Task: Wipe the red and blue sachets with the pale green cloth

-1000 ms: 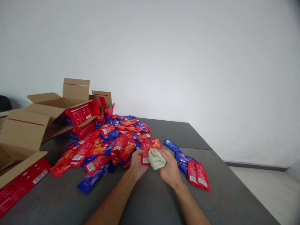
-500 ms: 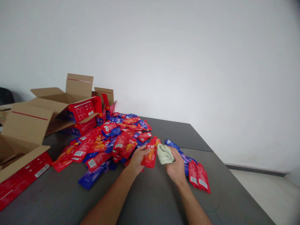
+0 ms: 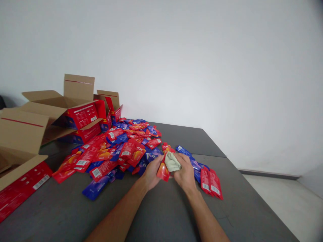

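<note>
In my left hand (image 3: 152, 173) is a red pouch (image 3: 163, 172) with orange fruit printed on it, gripped along its left side above the table. My right hand (image 3: 185, 172) is closed around a bunched pale green cloth (image 3: 172, 162), which lies against the front of the pouch and covers its middle. Left of my hands spreads a large heap of red and blue pouches (image 3: 128, 149). To the right of my right hand, a row of blue pouches (image 3: 183, 151) and red pouches (image 3: 214, 184) lies on the table, overlapping one another.
Open cardboard boxes with red and blue printing stand at the left, among them a near box (image 3: 24, 190) and a farther box (image 3: 82, 116). The dark grey table (image 3: 161, 215) meets a white wall (image 3: 191, 67) at the back. Its right edge drops to a pale floor.
My right hand has brought the cloth left onto the pouch, where before it was just beside it. The pouch has tilted slightly. The whole view has shifted a little.
</note>
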Motion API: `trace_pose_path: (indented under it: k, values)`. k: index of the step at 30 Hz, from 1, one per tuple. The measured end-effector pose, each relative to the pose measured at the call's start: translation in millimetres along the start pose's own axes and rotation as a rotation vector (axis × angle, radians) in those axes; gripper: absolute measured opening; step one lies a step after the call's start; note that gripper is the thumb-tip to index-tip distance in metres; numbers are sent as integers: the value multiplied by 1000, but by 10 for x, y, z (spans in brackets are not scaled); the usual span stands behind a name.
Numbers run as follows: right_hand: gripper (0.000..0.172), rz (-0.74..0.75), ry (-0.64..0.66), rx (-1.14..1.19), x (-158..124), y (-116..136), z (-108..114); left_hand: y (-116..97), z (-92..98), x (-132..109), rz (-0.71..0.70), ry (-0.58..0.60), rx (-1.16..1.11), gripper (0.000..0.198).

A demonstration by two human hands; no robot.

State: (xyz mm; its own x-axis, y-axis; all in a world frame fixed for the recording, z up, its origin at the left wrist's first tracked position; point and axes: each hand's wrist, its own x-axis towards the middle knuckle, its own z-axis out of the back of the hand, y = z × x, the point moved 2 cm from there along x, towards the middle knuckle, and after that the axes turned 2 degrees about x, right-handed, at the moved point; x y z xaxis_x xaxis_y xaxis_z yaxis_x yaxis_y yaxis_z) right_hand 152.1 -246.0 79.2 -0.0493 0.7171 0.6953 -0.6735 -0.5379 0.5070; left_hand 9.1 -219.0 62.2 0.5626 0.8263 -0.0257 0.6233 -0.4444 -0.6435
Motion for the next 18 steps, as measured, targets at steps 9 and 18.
trace_pose_path:
  k: [9,18]
  values:
    - [50,80,192,82,25,71,27,14,54,77,-197,-188,111,21]
    - [34,-43,308,-84,36,14,108,-230,137,235,-505,-366,1230,47]
